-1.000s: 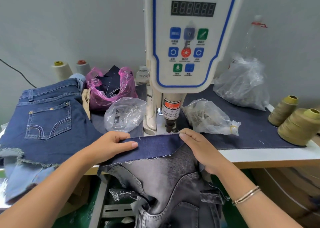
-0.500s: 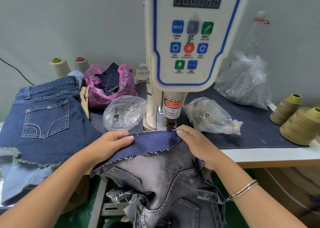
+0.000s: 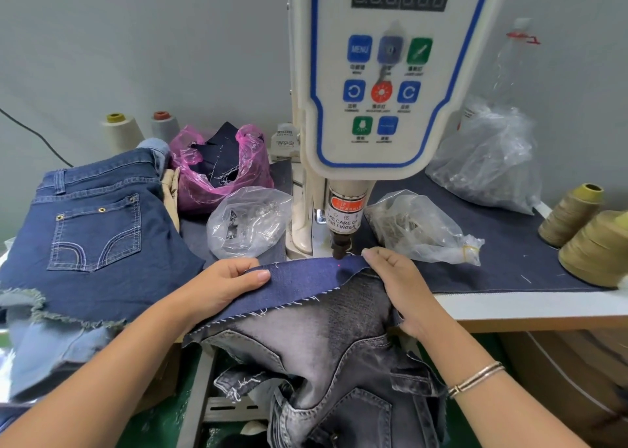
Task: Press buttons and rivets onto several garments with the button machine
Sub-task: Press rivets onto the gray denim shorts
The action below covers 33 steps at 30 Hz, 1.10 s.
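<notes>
The white button machine (image 3: 390, 73) stands at the centre, its dark punch head (image 3: 339, 248) just above a strip of dark blue denim (image 3: 299, 287). A red laser dot shows on the strip under the punch. My left hand (image 3: 221, 284) grips the strip's left end, thumb on top. My right hand (image 3: 397, 284) pinches the strip's right end beside the punch. Under the strip a grey washed denim garment (image 3: 339, 362) hangs off the table's front edge.
Blue denim shorts (image 3: 95, 236) lie at the left. Two clear bags of metal parts (image 3: 248, 223) (image 3: 414, 226) flank the machine, with a bigger clear bag (image 3: 489, 162) and a pink bag (image 3: 217, 168) behind. Thread cones (image 3: 594, 240) stand at the right, two more at back left.
Both hands slid the denim strip and grey garment forward, so the strip's edge now lies under the punch. The red laser dot has appeared on the strip.
</notes>
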Each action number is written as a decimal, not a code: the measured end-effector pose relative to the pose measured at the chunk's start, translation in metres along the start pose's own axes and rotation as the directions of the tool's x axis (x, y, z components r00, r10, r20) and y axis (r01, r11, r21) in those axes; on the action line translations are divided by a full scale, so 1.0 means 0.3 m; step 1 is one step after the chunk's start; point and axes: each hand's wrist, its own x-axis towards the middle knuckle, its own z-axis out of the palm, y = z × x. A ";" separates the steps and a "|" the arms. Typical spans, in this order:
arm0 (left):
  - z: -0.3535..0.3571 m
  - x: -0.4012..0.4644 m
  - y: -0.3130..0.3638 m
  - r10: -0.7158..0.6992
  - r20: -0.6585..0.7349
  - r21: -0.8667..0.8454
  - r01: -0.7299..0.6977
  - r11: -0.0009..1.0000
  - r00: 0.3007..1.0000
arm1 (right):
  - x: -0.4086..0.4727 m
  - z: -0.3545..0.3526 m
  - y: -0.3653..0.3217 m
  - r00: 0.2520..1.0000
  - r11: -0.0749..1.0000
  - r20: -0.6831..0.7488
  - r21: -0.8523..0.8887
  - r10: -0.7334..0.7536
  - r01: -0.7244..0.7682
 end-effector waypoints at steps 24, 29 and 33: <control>-0.002 0.015 0.026 -0.107 0.052 -0.123 0.113 0.986 0.993 | 0.005 -0.021 -0.015 0.996 0.999 0.080 -0.036 0.035 -0.032; -0.003 0.021 0.023 -0.128 0.065 -0.120 0.135 0.984 0.990 | 0.004 -0.017 -0.010 0.997 0.999 0.066 0.016 0.036 -0.037; 0.000 0.017 0.027 -0.122 0.062 -0.103 0.128 0.986 0.991 | 0.000 -0.019 -0.005 0.998 0.999 0.059 0.019 0.030 -0.031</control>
